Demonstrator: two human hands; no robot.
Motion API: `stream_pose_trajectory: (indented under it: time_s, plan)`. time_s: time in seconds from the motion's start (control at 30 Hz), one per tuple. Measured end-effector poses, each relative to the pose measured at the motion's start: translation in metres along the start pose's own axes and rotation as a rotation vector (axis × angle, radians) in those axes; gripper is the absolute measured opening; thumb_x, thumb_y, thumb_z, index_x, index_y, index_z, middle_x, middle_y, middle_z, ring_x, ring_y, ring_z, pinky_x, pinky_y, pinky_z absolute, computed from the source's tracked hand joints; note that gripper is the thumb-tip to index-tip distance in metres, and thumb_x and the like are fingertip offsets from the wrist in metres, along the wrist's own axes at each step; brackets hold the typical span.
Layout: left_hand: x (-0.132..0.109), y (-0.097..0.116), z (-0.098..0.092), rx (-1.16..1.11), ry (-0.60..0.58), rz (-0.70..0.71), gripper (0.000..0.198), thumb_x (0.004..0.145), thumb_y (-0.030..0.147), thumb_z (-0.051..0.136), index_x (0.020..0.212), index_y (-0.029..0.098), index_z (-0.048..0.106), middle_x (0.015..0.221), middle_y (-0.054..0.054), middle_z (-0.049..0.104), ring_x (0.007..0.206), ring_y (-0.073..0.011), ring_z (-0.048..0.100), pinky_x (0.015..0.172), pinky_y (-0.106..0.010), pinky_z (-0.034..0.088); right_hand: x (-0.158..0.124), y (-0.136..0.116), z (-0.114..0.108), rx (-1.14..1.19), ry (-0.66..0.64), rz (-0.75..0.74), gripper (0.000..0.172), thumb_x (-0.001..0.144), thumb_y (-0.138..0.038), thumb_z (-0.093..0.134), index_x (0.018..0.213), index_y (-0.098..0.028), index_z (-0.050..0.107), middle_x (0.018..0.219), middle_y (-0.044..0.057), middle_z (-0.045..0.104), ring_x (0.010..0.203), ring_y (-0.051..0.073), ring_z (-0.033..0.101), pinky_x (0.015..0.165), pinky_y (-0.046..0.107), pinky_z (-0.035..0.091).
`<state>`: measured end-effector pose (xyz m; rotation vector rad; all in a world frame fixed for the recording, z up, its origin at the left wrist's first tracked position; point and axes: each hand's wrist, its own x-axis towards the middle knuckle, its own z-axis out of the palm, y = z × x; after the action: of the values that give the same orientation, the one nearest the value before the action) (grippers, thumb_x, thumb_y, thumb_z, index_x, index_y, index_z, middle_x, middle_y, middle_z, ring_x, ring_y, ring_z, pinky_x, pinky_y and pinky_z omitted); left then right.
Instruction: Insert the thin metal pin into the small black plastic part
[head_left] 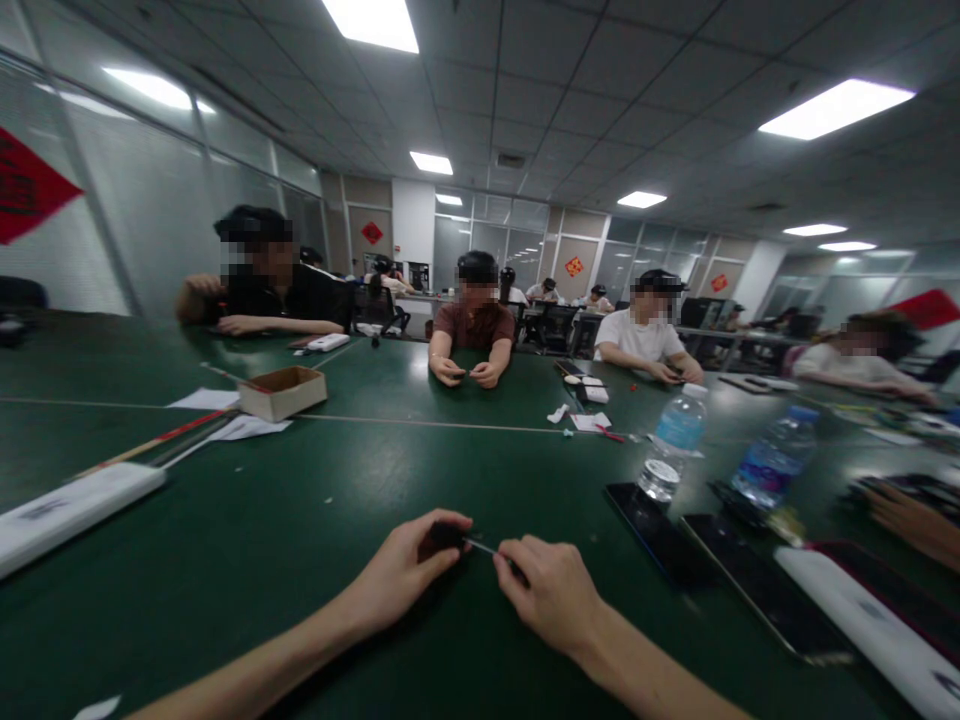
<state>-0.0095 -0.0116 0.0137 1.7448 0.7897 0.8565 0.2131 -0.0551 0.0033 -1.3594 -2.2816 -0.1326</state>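
Near the front middle of the green table [360, 490], my left hand [397, 568] is closed around a small black object [448, 535], whose kind I cannot make out. My right hand [556, 590] pinches a thin tool with a slim metal shaft [481, 546], which looks like a small screwdriver. Its dark handle is mostly hidden under the fingers. The shaft's tip reaches the black object, though whether it sits inside or just touches is too small to tell. Both hands are close together, just above the tabletop.
To the right stand two water bottles [671, 445] [776, 460], with dark phones [757, 575] and a white box [862, 620] nearby. At left are an open cardboard box [283, 393] and a long white box [75, 510]. Several people sit around; a person's hand [915, 520] is at far right.
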Motion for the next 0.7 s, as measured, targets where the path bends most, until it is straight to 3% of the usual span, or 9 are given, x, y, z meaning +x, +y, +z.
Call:
stream_pose_trajectory:
  time_s: [0.33,0.7]
  plan:
    - [0.0010,-0.0003,-0.0001,0.100,0.023,-0.019,0.028,0.082,0.033,0.057,0.107,0.019,0.061,0.098,-0.005,0.067,0.090,-0.0200,0.061,0.083,-0.032,0.046,-0.0003,-0.0005,-0.0012,-0.007,-0.016,0.022,0.022,0.094,-0.027,0.040,0.095,-0.022,0.062,0.076,0.000,0.060,0.063,0.011,0.054,0.058,0.023,0.034]
    - [-0.0004,0.0003,-0.0003,0.143,0.034,-0.012,0.024,0.082,0.031,0.056,0.103,0.019,0.062,0.094,-0.003,0.067,0.088,-0.0194,0.061,0.080,-0.029,0.045,-0.0008,0.0015,-0.0007,-0.029,-0.045,-0.053,0.024,0.095,-0.027,0.038,0.095,-0.023,0.061,0.076,0.000,0.059,0.063,0.011,0.053,0.057,0.024,0.033]
